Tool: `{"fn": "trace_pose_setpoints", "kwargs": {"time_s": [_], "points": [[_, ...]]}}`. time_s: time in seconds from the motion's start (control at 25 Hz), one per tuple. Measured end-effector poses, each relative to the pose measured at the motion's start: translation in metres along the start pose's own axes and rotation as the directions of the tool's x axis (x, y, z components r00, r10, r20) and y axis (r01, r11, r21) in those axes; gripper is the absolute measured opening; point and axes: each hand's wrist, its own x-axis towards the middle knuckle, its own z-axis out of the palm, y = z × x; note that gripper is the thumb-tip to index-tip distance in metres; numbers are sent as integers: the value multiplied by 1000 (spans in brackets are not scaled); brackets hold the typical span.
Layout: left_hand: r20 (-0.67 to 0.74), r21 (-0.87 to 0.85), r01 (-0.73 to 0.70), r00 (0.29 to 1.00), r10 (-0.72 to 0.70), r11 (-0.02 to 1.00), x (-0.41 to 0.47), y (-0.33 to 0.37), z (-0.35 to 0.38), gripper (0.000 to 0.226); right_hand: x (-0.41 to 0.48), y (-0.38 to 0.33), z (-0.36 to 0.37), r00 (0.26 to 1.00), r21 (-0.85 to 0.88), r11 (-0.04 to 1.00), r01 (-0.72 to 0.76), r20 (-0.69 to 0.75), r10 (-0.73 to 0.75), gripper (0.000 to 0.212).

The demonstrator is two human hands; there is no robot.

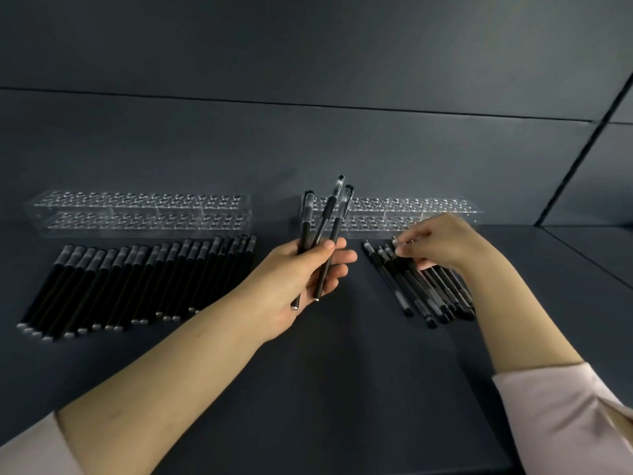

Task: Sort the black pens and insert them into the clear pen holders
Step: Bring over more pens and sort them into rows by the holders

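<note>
A dark table (342,389) carries two clear pen holders, no pen yet in either. Left of the right holder (428,209) stands its twin (137,214), fronted by a long row of black pens (137,282) laid parallel (apparently already sorted). Just before the right holder lies a smaller pile (428,293), where the right hand (442,241) pinches one pen (394,240) by its end. Near that holder's left end, the left hand (301,272), fingers curled, holds three pens (325,217) upright, seemingly a batch for insertion.

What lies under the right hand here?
A loose pile of black pens on the dark table. The right hand covers the far ends of several, so their count there is hidden; its fingertips pinch one pen by its end.
</note>
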Motion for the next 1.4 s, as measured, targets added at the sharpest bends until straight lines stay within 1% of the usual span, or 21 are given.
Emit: {"fn": "trace_pose_setpoints", "kwargs": {"time_s": [0.08, 0.16, 0.32, 0.4, 0.44, 0.48, 0.52, 0.56, 0.6, 0.68, 0.76, 0.8, 0.88, 0.92, 0.96, 1.04, 1.12, 1.16, 1.2, 1.28, 1.4], "points": [[1, 7, -11, 1000, 11, 1000, -2, 0, 2, 17, -2, -1, 2, 999, -43, 999, 25, -47, -27, 8], [-6, 7, -12, 1000, 12, 1000, -3, 0, 2, 12, -3, -3, 4, 996, -90, 995, 42, -75, -49, 7], [-23, 19, -7, 1000, 8, 1000, -4, 0, 3, 13, -4, -4, 5, 997, -160, 986, 42, -62, -52, 11], [-24, 31, -1, 1000, 2, 1000, -4, -2, 3, 11, -5, -5, 4, 995, -162, 985, 57, -73, -69, 14], [-20, 29, 2, 1000, -2, 1000, -4, -3, 2, 11, -6, -6, 3, 993, -116, 990, 78, -82, -88, 16], [-15, 25, 6, 1000, -6, 1000, -4, -4, 2, 10, -7, -9, 3, 991, -19, 993, 112, -76, -113, 17], [-7, 23, 10, 1000, -9, 1000, -5, -5, 2, 10, -9, -15, 4, 990, 124, 982, 140, -42, -135, 17], [5, 28, 12, 1000, -12, 1000, -5, -5, 1, 10, -12, -21, 8, 988, 279, 949, 145, 17, -156, 16], [18, 40, 13, 1000, -14, 999, -6, -5, 0, 11, -15, -28, 13, 981, 410, 902, 131, 80, -179, 16], [46, 66, 9, 999, -12, 998, -8, -4, -5, 13, -19, -41, 28, 965, 578, 812, 87, 155, -214, 11], [65, 76, -19, 998, 14, 997, -10, 0, -14, 18, -21, -53, 42, 964, 695, 717, 42, 159, -211, 4], [56, 85, -48, 998, 44, 995, -11, 2, -21, 20, -20, -58, 48, 971, 753, 658, 18, 144, -191, 5], [-14, 131, -125, 992, 127, 984, -13, 12, -41, 23, -16, -67, 57, 985, 831, 556, -20, 110, -129, 8], [-58, 153, -154, 985, 164, 976, -14, 18, -52, 23, -14, -71, 63, 989, 832, 554, -27, 102, -105, 8], [-102, 168, -167, 977, 186, 972, -16, 24, -63, 23, -13, -75, 71, 991, 804, 593, -28, 102, -91, 7], [-164, 179, -152, 970, 181, 972, -19, 37, -86, 21, -12, -82, 95, 992, 696, 718, -9, 94, -79, 8], [-184, 178, -126, 970, 159, 976, -22, 45, -102, 20, -9, -86, 123, 998, 559, 828, 48, 9, -64, 11], [-189, 162, -119, 971, 149, 979, -22, 47, -107, 20, -6, -88, 134, 998, 497, 865, 67, -47, -51, 13], [-197, 138, -111, 971, 137, 984, -22, 47, -109, 19, -3, -89, 142, 996, 451, 890, 65, -83, -31, 14], [-227, 105, -85, 968, 107, 991, -22, 47, -113, 19, 2, -94, 152, 996, 427, 903, 44, -92, -5, 11], [-261, 175, -65, 959, 110, 982, -19, 44, -117, 23, 2, -99, 158, 999, 472, 881, 30, -46, -9, 11]]}}
